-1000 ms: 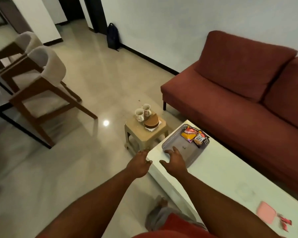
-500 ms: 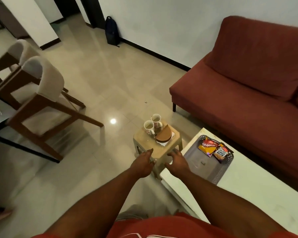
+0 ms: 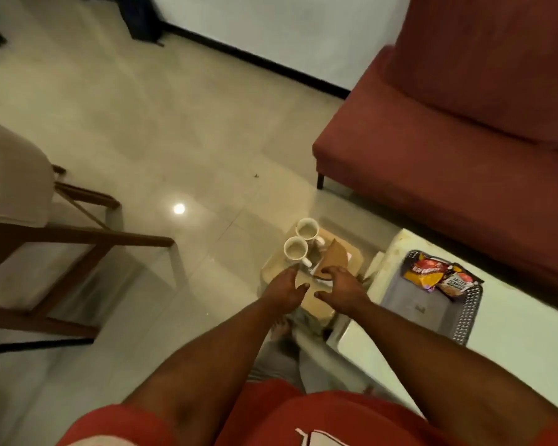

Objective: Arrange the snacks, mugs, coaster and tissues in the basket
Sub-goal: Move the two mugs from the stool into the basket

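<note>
Two white mugs (image 3: 296,248) (image 3: 307,229) stand on a small beige stool (image 3: 319,300), beside a brown coaster (image 3: 334,256) that lies on white tissues (image 3: 355,254). My left hand (image 3: 284,289) is over the stool just below the nearer mug, fingers apart, holding nothing. My right hand (image 3: 342,286) is at the coaster's near edge, fingers spread; I cannot tell whether it touches it. A grey perforated basket (image 3: 464,320) on the white table (image 3: 529,333) holds two snack packets (image 3: 424,272) (image 3: 456,282) at its far end.
A red sofa (image 3: 448,140) runs along the right behind the table. A wooden chair with a pale seat back (image 3: 29,220) stands at the left. A dark bag (image 3: 140,17) leans on the far wall. Tiled floor lies between.
Both hands moved from the basket and table edge forward over the stool, toward the mugs and coaster. The view tilted down and closer to the stool.
</note>
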